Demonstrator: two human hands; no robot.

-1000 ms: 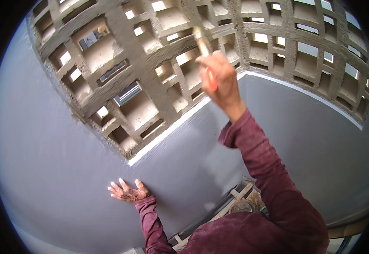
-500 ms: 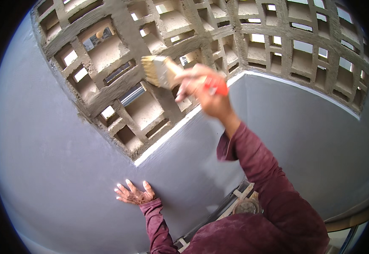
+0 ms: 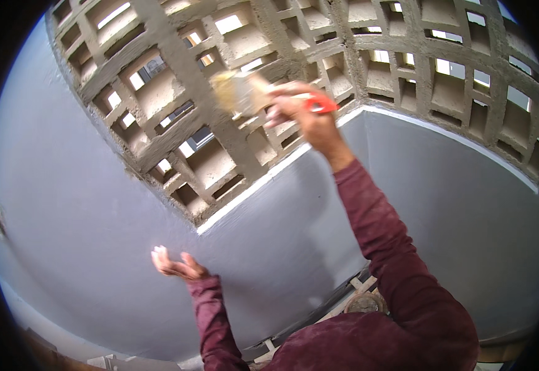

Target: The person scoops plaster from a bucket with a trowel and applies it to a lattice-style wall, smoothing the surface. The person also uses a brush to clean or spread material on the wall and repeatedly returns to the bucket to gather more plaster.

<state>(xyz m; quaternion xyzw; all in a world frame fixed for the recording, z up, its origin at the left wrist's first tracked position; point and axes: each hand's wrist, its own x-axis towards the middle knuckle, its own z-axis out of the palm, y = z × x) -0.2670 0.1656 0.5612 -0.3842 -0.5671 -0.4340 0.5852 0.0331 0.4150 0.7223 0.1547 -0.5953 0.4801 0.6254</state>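
My right hand is closed round a wide flat paintbrush with pale bristles and a red handle end. The bristles, blurred by motion, are in front of a rough concrete lattice with rectangular openings; whether they touch it I cannot tell. Lower down on the left, my left hand is empty, its fingers apart and slightly bent. It is close to the smooth grey wall below the lattice corner. Contact with the wall is unclear.
A white strip edges the lattice's lower side and continues past the inner corner along the right wall. Below, beside my body, a round bucket-like container stands by light-coloured bars, partly hidden by my clothing.
My left hand, spread flat on the wall before, has shifted left and upward with its fingers more bent. My right hand still holds the brush, moved slightly right. The view has shifted a little.
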